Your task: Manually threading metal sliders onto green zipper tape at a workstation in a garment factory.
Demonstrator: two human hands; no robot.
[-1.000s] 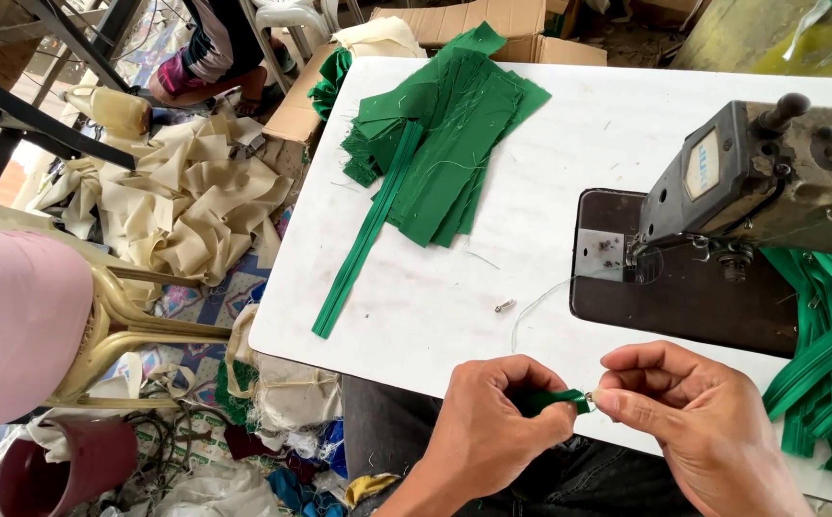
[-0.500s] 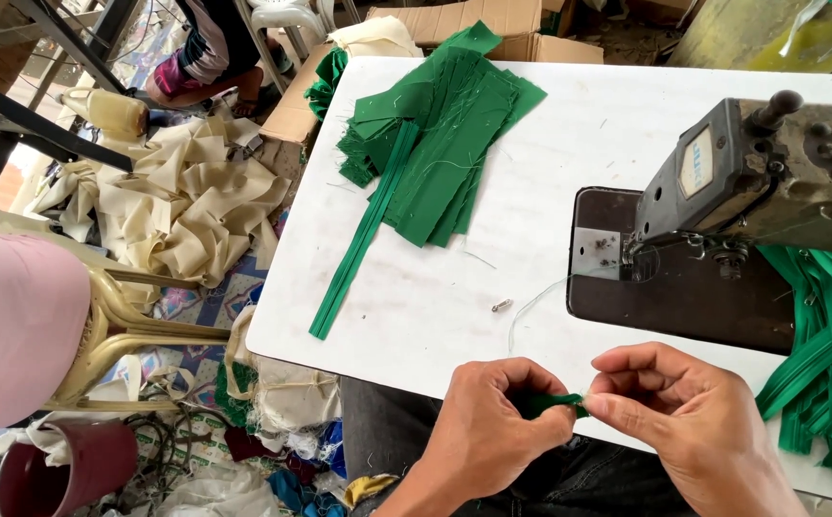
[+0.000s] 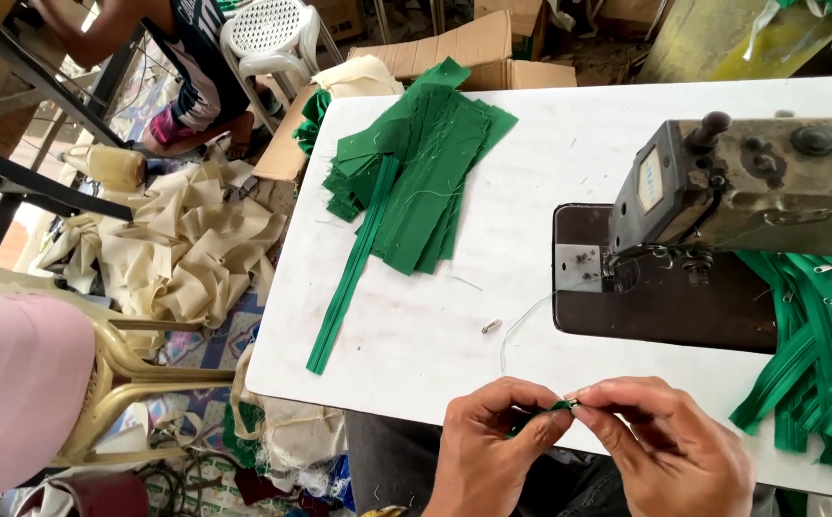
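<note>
Green zipper tape [image 3: 542,415] sits pinched between both hands at the near edge of the white counter [image 3: 569,144]; the left hand [image 3: 489,450] grips it, and the right hand [image 3: 670,445] pinches a small metal slider [image 3: 572,401] at its end. Beyond stands a sewing machine [image 3: 751,182], with green fabric pieces [image 3: 416,182] farther left.

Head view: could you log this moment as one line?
left hand: pinches green zipper tape | right hand: holds small metal slider at its end | white table: sewing machine, green fabric pile
</note>
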